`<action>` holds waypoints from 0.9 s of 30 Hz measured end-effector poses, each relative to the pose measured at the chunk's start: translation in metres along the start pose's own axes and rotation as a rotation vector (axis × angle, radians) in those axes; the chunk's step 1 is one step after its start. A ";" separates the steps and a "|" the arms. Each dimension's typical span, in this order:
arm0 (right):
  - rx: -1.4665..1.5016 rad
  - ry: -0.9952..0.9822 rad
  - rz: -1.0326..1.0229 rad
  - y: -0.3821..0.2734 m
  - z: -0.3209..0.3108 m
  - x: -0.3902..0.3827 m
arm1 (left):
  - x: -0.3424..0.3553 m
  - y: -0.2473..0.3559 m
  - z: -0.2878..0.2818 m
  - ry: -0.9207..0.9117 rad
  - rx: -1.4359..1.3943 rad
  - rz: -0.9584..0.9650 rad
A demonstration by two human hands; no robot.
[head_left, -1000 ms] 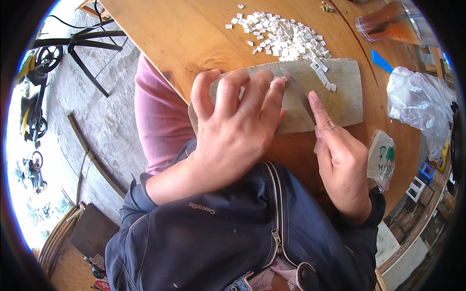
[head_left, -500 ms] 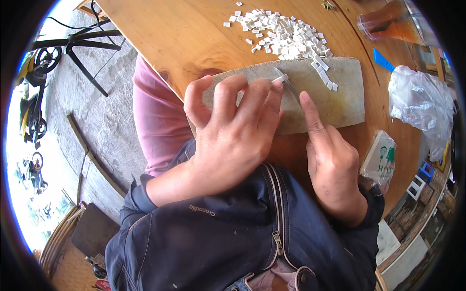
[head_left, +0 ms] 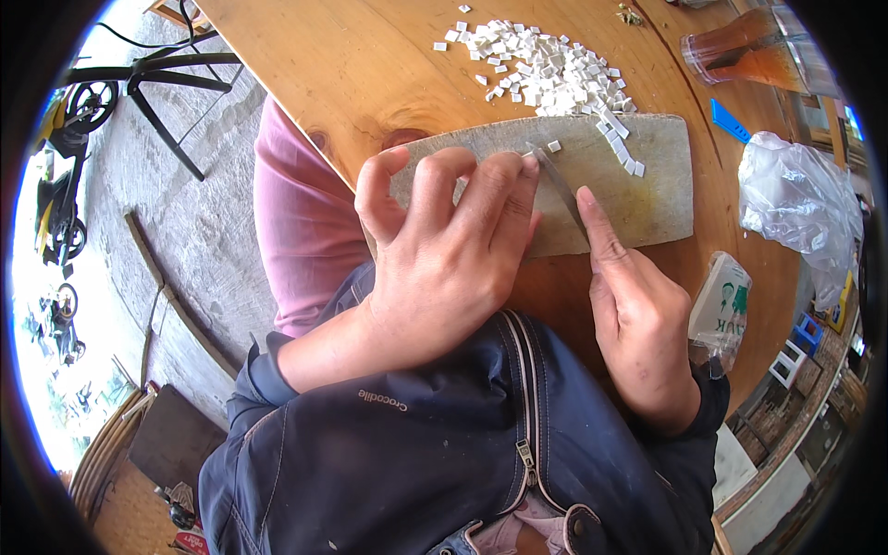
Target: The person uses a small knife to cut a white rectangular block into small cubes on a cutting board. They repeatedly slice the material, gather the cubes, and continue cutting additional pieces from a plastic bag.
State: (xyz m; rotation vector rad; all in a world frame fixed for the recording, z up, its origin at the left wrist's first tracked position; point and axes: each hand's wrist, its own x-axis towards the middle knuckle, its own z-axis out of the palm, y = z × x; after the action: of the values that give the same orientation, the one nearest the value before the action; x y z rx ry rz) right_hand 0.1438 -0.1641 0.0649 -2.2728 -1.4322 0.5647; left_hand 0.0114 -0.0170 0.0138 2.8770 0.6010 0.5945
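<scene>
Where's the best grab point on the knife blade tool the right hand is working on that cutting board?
Probably the handle end, from the near, right side. The knife lies slanted across the grey board, thin blade pointing away toward the white pieces. The right hand already covers the handle, index finger along the spine; the left hand crowds the blade's left.

We see a counter of smooth wood, warm orange, with a soft sheen and one dark knot near its near edge. On it lies a grey cutting board, matt and a little rough, with pale stains. The knife blade on the board looks like dull metal. The small white pieces toward the far edge look matt and chalky. At the right edge a thin clear plastic bag is crumpled and glossy, and a plastic packet shines. Our jacket is dark blue cloth, matt, with a metal zipper.
</scene>
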 end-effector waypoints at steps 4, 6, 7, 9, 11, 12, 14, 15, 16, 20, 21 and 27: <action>-0.002 -0.001 -0.004 0.000 0.000 0.000 | 0.000 -0.001 0.001 0.012 -0.003 0.006; -0.015 0.012 -0.016 0.001 0.001 -0.001 | 0.000 0.000 0.000 0.015 -0.007 -0.001; -0.021 0.019 -0.021 0.001 0.002 -0.001 | 0.001 0.001 -0.001 0.014 -0.010 -0.007; -0.066 0.020 -0.019 -0.001 0.003 0.000 | 0.001 0.001 -0.001 0.019 -0.015 -0.015; -0.086 0.018 -0.011 -0.003 0.003 0.000 | -0.001 -0.002 -0.002 0.030 -0.022 -0.016; -0.084 0.014 -0.005 -0.003 0.002 0.001 | -0.002 -0.003 -0.002 0.025 -0.026 -0.017; -0.056 0.036 -0.031 0.001 0.002 0.002 | -0.002 -0.003 -0.003 0.020 -0.031 -0.021; -0.028 0.059 -0.061 0.006 0.004 0.001 | -0.002 -0.003 -0.002 0.020 -0.046 -0.024; 0.001 0.080 -0.092 0.009 0.005 0.001 | -0.003 -0.003 0.001 0.020 -0.059 -0.028; 0.025 0.049 -0.097 0.008 0.005 0.001 | -0.002 -0.003 -0.001 0.020 -0.050 -0.024; 0.022 0.041 -0.092 0.008 0.005 0.000 | -0.002 -0.004 -0.001 0.020 -0.069 -0.028; -0.023 0.023 -0.044 0.002 0.005 0.000 | -0.001 -0.005 -0.001 0.017 -0.131 -0.045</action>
State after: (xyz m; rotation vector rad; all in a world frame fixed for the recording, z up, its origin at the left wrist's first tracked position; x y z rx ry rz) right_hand 0.1427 -0.1647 0.0601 -2.2523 -1.4811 0.5095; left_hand 0.0082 -0.0129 0.0137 2.7321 0.6042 0.6272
